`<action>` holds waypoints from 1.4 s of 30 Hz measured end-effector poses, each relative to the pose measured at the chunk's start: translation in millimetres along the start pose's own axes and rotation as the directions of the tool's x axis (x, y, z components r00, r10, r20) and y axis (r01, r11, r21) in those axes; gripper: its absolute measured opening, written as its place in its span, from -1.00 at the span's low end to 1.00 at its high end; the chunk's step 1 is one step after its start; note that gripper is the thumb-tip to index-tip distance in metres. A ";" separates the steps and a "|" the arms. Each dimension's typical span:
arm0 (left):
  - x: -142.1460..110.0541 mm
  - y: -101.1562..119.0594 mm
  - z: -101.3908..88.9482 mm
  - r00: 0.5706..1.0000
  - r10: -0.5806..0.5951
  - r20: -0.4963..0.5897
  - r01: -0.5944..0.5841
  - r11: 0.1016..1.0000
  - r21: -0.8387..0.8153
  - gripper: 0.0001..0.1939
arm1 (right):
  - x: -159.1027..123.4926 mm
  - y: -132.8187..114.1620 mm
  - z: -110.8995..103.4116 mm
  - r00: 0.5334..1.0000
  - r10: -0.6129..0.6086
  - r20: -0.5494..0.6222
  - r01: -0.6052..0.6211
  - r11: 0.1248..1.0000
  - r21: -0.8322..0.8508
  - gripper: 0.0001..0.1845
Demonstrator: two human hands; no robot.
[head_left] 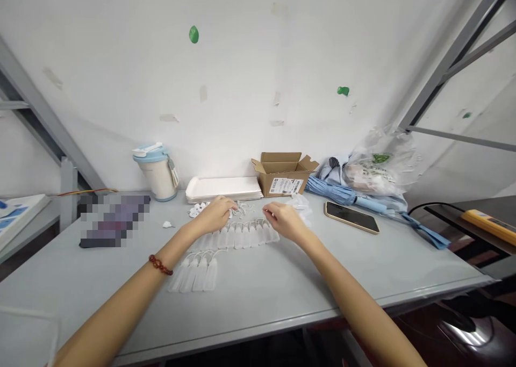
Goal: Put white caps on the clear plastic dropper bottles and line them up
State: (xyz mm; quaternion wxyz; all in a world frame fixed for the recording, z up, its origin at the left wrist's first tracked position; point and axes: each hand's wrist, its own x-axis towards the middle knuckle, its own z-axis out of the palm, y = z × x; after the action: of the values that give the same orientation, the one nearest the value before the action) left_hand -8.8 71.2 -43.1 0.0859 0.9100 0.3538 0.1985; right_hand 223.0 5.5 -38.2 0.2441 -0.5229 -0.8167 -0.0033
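hands apart from each other, both in front of the cardboard box (282,186) on the grey table (266,289). l hand (217,214) is fwd & left of the box, fingers bent down by a heap of white loops (243,208); can't tell if it grips any. r hand (287,221) is straight in front of the box, thumb & fingertips near each other; can't tell if there's smth tiny btwn them. row of translucent tags (236,239), loops at their tops, lies flat in front of the box & off to its left, r end just beside r hand. second, shorter grp of tags (194,274) lies further fwd & left of the box. some clear pcs (300,202) sit right in front of the box, behind r hand. left of the box: white stack (226,187) just beside it, small white pcs (196,210) in front of that stack, then a cream cup (157,176) w/ blue lid, well apart. right of the box: folded blue umbrella (332,191), phone (351,218) & a plastic bag (373,171). red-brown bracelet (160,265) on l wrist.
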 end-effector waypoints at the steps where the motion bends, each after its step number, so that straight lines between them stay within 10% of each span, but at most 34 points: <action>1: 4.0 -2.5 3.0 1.000 0.011 0.023 -0.011 1.000 0.006 -0.57 | 1.6 9.8 -3.1 0.998 0.062 0.021 -0.060 0.996 -0.064 -0.77; 13: 2.9 -3.9 7.7 0.999 0.000 0.035 -0.003 0.998 0.062 -0.52 | -1.3 72.9 -17.1 0.920 0.391 0.038 -0.365 0.886 -0.286 -0.67; 30: -30.5 -0.8 -24.0 0.891 -0.347 -0.292 0.290 0.931 -0.222 -0.56 | -2.9 85.2 2.8 0.913 0.398 0.092 -0.354 0.883 -0.310 -0.57; 42: -29.1 11.2 -20.0 0.848 -0.461 -0.262 0.365 0.866 -0.342 -0.71 | 0.6 86.7 12.1 0.938 0.347 0.018 -0.336 0.917 -0.213 -0.64</action>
State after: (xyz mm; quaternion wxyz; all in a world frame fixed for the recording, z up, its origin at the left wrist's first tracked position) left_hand -30.0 43.5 -30.4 0.1927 0.7426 0.5206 0.3748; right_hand 292.3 48.4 -70.2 0.1625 -0.6799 -0.7144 -0.0312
